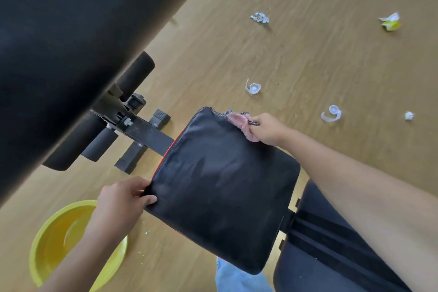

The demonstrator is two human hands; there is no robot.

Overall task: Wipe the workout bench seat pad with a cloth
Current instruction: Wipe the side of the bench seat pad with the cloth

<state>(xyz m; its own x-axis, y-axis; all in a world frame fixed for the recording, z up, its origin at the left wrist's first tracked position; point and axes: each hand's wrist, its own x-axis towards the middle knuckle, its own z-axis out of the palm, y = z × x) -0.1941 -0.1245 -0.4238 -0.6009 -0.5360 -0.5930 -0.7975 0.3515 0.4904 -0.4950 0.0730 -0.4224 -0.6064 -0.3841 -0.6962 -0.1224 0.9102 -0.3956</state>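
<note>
Pad [222, 187], black and taut on the bench frame, looks firm with a slick skin; left hand [120, 199] clamps its near edge to steady it; farther off, right hand [267, 129] pinches a soft, limp cloth [239, 121] at the far corner

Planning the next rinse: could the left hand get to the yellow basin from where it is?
Probably yes: the left hand grips the seat pad edge, the yellow basin lies open just below it.
</note>
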